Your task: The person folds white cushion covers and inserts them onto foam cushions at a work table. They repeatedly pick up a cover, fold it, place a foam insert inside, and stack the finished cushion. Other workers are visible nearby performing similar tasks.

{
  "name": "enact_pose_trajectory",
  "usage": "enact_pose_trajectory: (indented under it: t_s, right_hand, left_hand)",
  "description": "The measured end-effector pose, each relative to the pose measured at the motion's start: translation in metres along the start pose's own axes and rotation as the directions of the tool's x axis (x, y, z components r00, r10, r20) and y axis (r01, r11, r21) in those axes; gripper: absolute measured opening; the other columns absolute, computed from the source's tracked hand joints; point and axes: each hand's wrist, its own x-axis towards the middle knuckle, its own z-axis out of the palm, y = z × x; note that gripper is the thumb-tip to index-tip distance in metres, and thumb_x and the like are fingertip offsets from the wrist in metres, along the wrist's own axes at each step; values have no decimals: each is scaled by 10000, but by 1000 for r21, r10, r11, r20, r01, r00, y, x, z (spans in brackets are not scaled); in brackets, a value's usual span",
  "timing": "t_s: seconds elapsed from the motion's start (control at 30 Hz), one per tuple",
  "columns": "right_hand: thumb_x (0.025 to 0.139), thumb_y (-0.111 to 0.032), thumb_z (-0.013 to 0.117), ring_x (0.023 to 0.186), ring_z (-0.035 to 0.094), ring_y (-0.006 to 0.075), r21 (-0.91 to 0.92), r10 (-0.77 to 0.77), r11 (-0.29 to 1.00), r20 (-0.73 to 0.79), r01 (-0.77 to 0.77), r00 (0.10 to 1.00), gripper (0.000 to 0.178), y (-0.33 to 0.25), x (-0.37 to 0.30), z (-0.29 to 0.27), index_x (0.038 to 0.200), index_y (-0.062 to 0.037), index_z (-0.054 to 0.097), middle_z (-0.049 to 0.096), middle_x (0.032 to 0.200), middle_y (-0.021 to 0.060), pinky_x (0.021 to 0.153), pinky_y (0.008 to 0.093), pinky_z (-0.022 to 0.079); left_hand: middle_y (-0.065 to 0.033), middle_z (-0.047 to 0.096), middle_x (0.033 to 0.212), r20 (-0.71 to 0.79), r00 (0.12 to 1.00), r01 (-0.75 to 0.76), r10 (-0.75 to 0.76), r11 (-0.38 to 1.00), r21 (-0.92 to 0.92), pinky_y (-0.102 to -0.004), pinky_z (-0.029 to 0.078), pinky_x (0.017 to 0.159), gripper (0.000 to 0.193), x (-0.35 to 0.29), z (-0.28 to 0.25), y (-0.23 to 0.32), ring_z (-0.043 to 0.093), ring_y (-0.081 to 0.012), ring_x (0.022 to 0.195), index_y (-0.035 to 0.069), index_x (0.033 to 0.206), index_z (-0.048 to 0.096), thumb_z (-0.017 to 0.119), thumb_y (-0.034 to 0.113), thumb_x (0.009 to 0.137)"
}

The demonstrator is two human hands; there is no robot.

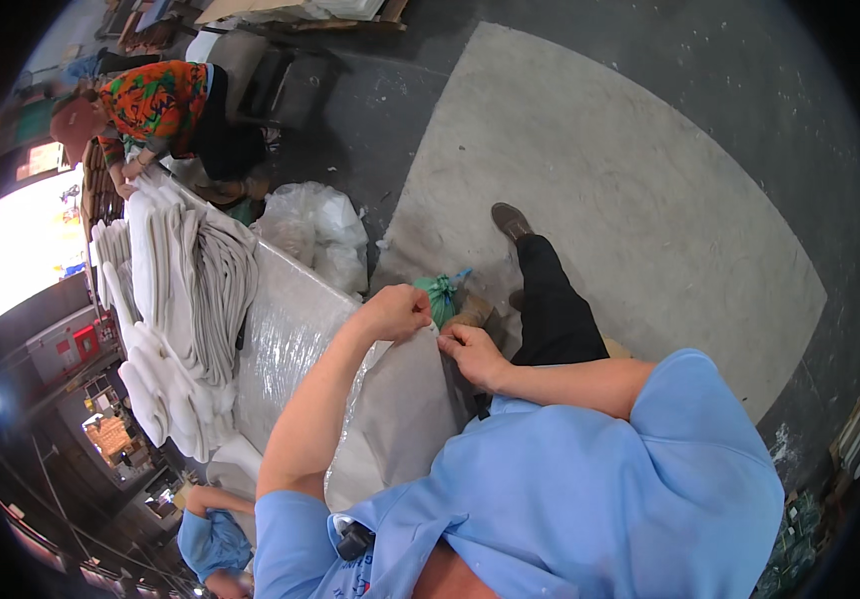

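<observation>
At the far corner of a light grey sheet (412, 384), my left hand (396, 311) is closed, its fingers bent down together. Close to its right, my right hand (474, 355) pinches with thumb and forefinger at the sheet's edge. A small pale bit shows between the two hands, but what the fingertips hold is too small to make out. The sheet lies on a table (295, 304) covered in shiny clear plastic. Just beyond my hands, on the floor side, sits a green tied bag (438, 292).
Long white padded strips (175, 280) are heaped at the table's left. A clear plastic bag (318, 232) bulges beside it. A person in a patterned orange shirt (155, 100) works at the far end; another person in blue (214, 539) is lower left. A large pale sheet (609, 190) covers the floor.
</observation>
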Motion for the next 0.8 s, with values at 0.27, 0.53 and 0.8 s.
enact_pose_trajectory:
  t_s: [0.27,0.53,0.8]
  right_hand:
    - [1047,-255,674,858,675,180,24,-4,1000,-17,5,1000,254,11,5,0,1092,-15,743,757,931,106,799,367,528]
    - [1041,-276,677,880,709,227,-71,-26,997,-29,24,999,275,9,3,-5,1096,-16,748,767,943,138,804,397,533]
    - [1043,-307,692,798,648,177,12,17,1000,-27,-17,999,302,5,3,-11,1070,-13,754,724,844,101,750,367,512]
  left_hand:
    - [-189,774,909,125,992,-33,21,994,99,-433,583,789,194,12,-6,0,758,-329,840,32,984,789,757,199,891]
    - [-157,754,764,324,937,130,-133,991,32,-370,600,597,299,31,-19,18,747,-229,636,-23,952,793,839,265,882]
    - [-111,736,740,426,892,102,-151,985,137,-355,597,581,305,44,-18,30,719,-215,621,-8,955,805,863,275,859]
